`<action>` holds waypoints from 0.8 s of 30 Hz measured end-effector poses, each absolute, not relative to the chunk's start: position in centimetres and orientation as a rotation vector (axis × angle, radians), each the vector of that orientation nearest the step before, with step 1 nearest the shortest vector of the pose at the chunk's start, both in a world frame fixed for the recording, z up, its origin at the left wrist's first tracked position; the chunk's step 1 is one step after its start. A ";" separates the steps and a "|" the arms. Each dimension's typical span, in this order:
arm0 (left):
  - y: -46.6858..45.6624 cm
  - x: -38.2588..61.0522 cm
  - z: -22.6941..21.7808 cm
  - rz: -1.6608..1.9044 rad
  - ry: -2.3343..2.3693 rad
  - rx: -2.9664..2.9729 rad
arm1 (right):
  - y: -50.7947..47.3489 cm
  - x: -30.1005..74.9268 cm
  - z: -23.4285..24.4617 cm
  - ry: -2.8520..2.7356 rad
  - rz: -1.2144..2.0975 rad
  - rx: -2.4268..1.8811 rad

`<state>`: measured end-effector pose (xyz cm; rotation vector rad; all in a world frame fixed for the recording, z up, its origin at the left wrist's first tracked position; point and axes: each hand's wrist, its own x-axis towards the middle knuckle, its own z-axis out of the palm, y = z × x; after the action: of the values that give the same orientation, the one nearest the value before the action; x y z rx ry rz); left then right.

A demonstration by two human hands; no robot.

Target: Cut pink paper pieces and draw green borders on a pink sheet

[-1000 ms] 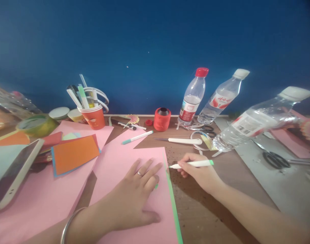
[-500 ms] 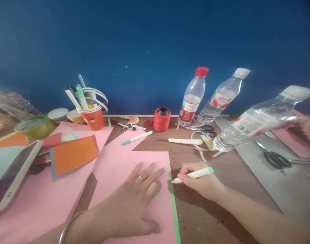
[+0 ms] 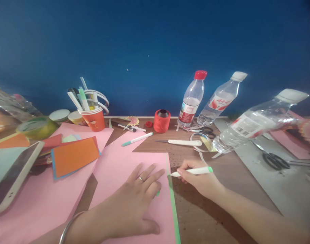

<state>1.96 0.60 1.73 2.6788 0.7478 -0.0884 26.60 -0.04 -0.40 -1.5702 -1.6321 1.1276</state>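
A pink sheet of paper (image 3: 134, 158) lies on the wooden table with a green stripe (image 3: 173, 203) along its right edge. My left hand (image 3: 134, 200) rests flat on the sheet, fingers spread. A small green piece (image 3: 158, 193), perhaps a pen cap, peeks out beside its index finger; whether it is gripped is hidden. Between the thumb and fingers of my right hand (image 3: 195, 179) is a white marker (image 3: 195, 171) with a green end. Its tip touches the sheet's right edge, at the upper part of the stripe.
Behind the sheet lie another marker (image 3: 137, 139), a white-handled knife (image 3: 185, 142) and a red container (image 3: 161, 121). Bottles (image 3: 192, 101) and scissors (image 3: 275, 160) are on the right. To the left are a pen cup (image 3: 94, 121), orange cards (image 3: 75, 157) and a tablet-like device (image 3: 18, 176).
My right hand has moved the marker slightly up and left, from lower on the stripe to a higher point on it. My left hand has stayed in place.
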 end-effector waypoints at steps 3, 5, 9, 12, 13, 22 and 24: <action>0.6 2.0 1.7 -0.068 0.735 2.681 | 0.0 26.6 -0.6 -1.583 1.135 -1.553; 0.6 1.9 1.7 -0.071 0.737 2.688 | 0.0 26.7 -0.6 -1.608 1.146 -1.537; 0.7 1.8 1.7 -0.090 0.751 2.692 | -0.1 26.7 -0.3 -1.672 1.123 -1.540; 0.6 1.8 1.7 -0.103 0.748 2.701 | 0.0 26.6 -0.2 -1.604 1.133 -1.552; 0.6 1.8 1.6 -0.105 0.748 2.708 | 0.1 26.6 -0.2 -1.600 1.144 -1.548; 0.6 2.0 1.5 -0.119 0.736 2.746 | 0.1 26.7 -0.2 -1.610 1.174 -1.525; 0.6 2.0 1.6 -0.124 0.737 2.751 | 0.1 26.6 -0.2 -1.585 1.180 -1.531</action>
<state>2.03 0.62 1.57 2.7506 0.7370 -0.1244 26.63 0.07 -0.18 -1.5308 -1.5849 1.1804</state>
